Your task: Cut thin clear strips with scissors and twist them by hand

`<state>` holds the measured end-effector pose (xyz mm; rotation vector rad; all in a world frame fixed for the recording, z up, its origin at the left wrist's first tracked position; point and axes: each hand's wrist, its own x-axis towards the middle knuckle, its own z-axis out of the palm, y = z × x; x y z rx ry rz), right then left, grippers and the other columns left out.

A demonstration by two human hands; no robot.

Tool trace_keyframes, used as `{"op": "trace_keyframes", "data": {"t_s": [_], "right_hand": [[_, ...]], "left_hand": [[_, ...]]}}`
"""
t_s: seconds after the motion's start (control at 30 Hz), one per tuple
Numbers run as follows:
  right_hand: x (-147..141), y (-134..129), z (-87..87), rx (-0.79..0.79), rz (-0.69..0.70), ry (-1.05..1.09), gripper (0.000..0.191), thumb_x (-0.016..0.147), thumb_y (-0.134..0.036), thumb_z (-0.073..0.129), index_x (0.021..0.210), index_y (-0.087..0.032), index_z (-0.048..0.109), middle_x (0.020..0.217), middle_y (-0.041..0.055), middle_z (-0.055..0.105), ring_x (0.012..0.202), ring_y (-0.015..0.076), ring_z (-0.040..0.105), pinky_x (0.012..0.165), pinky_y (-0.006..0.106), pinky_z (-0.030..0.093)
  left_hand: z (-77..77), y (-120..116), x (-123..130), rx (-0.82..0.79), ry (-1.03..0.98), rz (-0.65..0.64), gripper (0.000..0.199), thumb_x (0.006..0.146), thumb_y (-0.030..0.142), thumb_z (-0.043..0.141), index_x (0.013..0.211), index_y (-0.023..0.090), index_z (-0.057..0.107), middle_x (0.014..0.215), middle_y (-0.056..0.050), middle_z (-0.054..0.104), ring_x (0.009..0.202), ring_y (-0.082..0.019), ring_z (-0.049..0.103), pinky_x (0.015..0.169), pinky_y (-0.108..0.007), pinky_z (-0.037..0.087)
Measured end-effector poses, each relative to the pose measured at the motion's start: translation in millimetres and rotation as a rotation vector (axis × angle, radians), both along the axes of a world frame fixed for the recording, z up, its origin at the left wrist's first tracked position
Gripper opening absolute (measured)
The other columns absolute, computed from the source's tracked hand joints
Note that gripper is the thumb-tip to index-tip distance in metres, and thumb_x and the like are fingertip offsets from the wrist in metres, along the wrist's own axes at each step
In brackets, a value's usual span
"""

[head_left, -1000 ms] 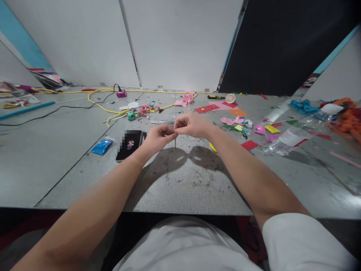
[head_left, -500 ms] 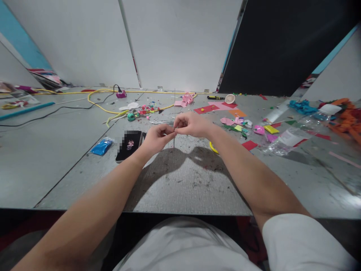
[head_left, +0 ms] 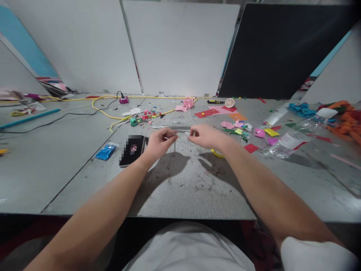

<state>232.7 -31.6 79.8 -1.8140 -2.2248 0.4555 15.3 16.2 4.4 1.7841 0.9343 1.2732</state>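
Observation:
A thin upright wire (head_left: 175, 146) is pinched between the thumb and fingers of my left hand (head_left: 162, 142), above the grey table. To its right, a short gap away, my right hand (head_left: 205, 137) has its thumb and fingertips pressed together; whatever they hold, if anything, is too small to make out. Several thin metal wires (head_left: 183, 127) lie on the table just behind both hands. A yellow ring (head_left: 217, 154) lies below my right wrist, partly covered by it. Left of my left hand is a black phone (head_left: 132, 150).
A blue packet (head_left: 106, 151) lies left of the phone. Red paper (head_left: 207, 113), small coloured bits (head_left: 149, 113) and a yellow cable (head_left: 103, 110) are farther back. A clear plastic bottle (head_left: 293, 140) lies at the right, near orange material (head_left: 345, 122).
My right hand has moved right, away from my left hand, which still pinches the upright wire. The camera view has shifted slightly, so the table appears lower.

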Motion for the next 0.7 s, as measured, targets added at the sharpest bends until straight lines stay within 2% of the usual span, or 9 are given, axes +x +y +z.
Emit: {"op": "trace_keyframes", "data": {"t_s": [0.17, 0.2, 0.3, 0.47, 0.6, 0.7], "right_hand": [[55.5, -4.9, -46.0, -0.11, -0.324, -0.32, 0.035, 0.094, -0.042, 0.061, 0.113, -0.015, 0.071, 0.117, 0.0201, 0.075, 0.102, 0.0301, 0.07, 0.071, 0.033, 0.043], [65.3, -5.6, -54.1, -0.142, -0.374, -0.34, 0.035, 0.093, -0.04, 0.062, 0.114, -0.014, 0.07, 0.116, 0.0207, 0.074, 0.102, 0.0306, 0.071, 0.07, 0.033, 0.043], [83.2, -5.5, -71.5, -0.19, -0.398, -0.307, 0.035, 0.092, -0.042, 0.065, 0.113, -0.015, 0.07, 0.114, 0.017, 0.076, 0.102, 0.0294, 0.072, 0.068, 0.032, 0.042], [85.9, 0.6, -77.8, -0.136, -0.499, -0.233, 0.038, 0.087, -0.032, 0.072, 0.12, -0.014, 0.066, 0.117, 0.0163, 0.075, 0.105, 0.0278, 0.072, 0.069, 0.03, 0.043], [87.5, 3.5, -80.1, -0.149, -0.59, -0.093, 0.051, 0.075, -0.033, 0.081, 0.118, -0.012, 0.063, 0.109, 0.0171, 0.075, 0.094, 0.0274, 0.072, 0.064, 0.029, 0.045], [92.2, 5.6, -89.0, -0.061, -0.684, 0.074, 0.046, 0.077, -0.028, 0.076, 0.118, -0.015, 0.059, 0.096, 0.0123, 0.074, 0.081, 0.0249, 0.072, 0.064, 0.03, 0.045]], "left_hand": [[-3.3, 0.0, 1.4, 0.002, 0.011, 0.041, 0.021, 0.073, 0.038, 0.08, 0.078, 0.019, 0.071, 0.08, -0.005, 0.074, 0.075, -0.018, 0.067, 0.067, -0.03, 0.052], [-3.6, -0.2, 1.7, 0.004, 0.015, 0.04, 0.022, 0.073, 0.039, 0.08, 0.077, 0.019, 0.07, 0.08, -0.005, 0.074, 0.076, -0.019, 0.067, 0.067, -0.03, 0.053], [-3.9, -0.4, 2.4, 0.004, 0.022, 0.032, 0.024, 0.073, 0.041, 0.08, 0.074, 0.019, 0.068, 0.08, -0.005, 0.074, 0.076, -0.019, 0.067, 0.068, -0.031, 0.052], [-1.8, -0.5, 1.2, -0.025, 0.019, 0.027, 0.025, 0.072, 0.041, 0.081, 0.074, 0.019, 0.068, 0.083, -0.005, 0.075, 0.076, -0.019, 0.067, 0.07, -0.031, 0.054], [-0.5, -0.2, 0.1, -0.036, 0.008, 0.019, 0.026, 0.071, 0.041, 0.082, 0.074, 0.02, 0.068, 0.084, -0.005, 0.075, 0.074, -0.018, 0.067, 0.069, -0.031, 0.055], [-2.4, 1.2, 0.6, -0.046, -0.013, 0.024, 0.027, 0.07, 0.041, 0.083, 0.076, 0.02, 0.069, 0.081, -0.004, 0.074, 0.071, -0.017, 0.065, 0.067, -0.031, 0.054]]}}
